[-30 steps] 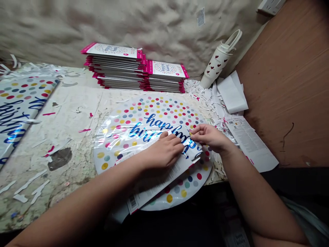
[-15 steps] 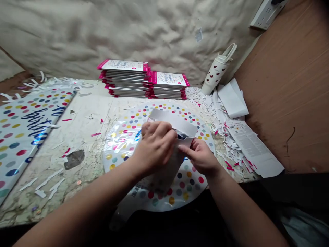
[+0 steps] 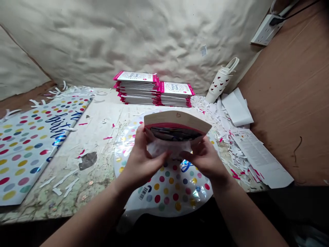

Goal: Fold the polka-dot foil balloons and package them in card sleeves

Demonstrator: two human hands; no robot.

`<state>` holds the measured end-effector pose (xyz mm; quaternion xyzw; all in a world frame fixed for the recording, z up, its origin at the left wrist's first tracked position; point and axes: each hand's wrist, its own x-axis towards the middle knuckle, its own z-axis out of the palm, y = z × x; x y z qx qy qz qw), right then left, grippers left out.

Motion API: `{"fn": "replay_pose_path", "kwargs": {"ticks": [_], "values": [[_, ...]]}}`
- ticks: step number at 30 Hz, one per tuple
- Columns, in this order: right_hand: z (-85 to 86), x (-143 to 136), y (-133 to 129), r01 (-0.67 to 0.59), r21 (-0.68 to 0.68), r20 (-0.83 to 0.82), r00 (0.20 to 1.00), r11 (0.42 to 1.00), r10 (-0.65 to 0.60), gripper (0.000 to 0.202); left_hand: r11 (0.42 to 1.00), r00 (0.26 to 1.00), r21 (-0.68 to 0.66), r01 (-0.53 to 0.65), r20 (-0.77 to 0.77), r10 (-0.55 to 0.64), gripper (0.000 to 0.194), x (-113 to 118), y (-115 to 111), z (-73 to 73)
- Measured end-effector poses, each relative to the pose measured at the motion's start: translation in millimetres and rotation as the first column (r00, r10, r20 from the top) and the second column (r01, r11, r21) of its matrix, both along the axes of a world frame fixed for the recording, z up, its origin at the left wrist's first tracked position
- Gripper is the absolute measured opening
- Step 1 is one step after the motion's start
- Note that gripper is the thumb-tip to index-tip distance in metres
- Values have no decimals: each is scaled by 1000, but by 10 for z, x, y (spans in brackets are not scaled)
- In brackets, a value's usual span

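A paper envelope (image 3: 177,118) with a raised flap is held up with its mouth gaping toward me. Dark, shiny folded material (image 3: 169,133) shows inside that mouth. My left hand (image 3: 142,163) is closed on the envelope's left side, thumb in front. The right side is gripped by my right hand (image 3: 207,159), its thumb also across the front. Both hands hang over a flat, round foil balloon (image 3: 164,192) with coloured dots, a barcode and blue lettering. The envelope's lower part is foreshortened and partly hidden by my hands.
Two stacks of pink-edged packets, a taller one (image 3: 137,91) and a lower one (image 3: 177,92), stand by the wall. A dotted foil sheet (image 3: 33,147) lies left. Right are a heart-patterned tumbler (image 3: 218,82), paper scraps (image 3: 239,154), a printed card (image 3: 259,154) and a power strip (image 3: 267,31).
My left hand has moved from over the envelope's opening to its left side. The envelope has turned so its opening faces me and gapes wider. The camera view has shifted.
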<state>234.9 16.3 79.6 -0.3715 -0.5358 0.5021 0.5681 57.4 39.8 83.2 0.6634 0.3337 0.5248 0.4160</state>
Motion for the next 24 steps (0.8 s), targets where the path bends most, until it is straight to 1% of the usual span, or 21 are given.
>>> {"fn": "replay_pose_path", "kwargs": {"ticks": [3,6,9,11,13,14,17,19,20,22,24], "values": [[91,16,-38,58,75,33,998,996,-61,38,998,998,-22,-52,22,52,69,-34,-93,126],[164,8,-77,113,143,69,990,983,-123,38,990,990,-111,-82,103,94,61,-26,-153,278],[154,-27,-66,85,111,96,991,990,-96,37,969,970,-172,-175,140,199,48,32,-116,350],[126,-56,-22,70,95,46,996,993,-74,34,960,963,-184,-212,128,238,45,75,-58,350],[125,-81,41,98,100,-25,995,990,-96,30,965,969,-185,-185,127,210,43,109,-13,353],[141,-91,75,135,112,-51,990,985,-130,27,969,971,-179,-172,133,197,41,121,-1,367],[246,-110,167,255,165,-82,966,953,-245,20,979,974,-139,-150,149,171,40,142,8,452],[323,-115,211,290,186,-70,957,939,-282,22,983,978,-114,-145,137,160,43,142,25,496],[350,-113,227,293,174,-52,956,940,-288,24,984,980,-110,-142,123,155,43,138,45,499],[369,-101,245,270,120,-14,963,955,-271,24,985,985,-120,-120,108,133,38,120,106,460],[349,-71,243,206,65,-2,978,976,-207,24,988,985,-124,-89,137,105,32,87,169,377]]}}
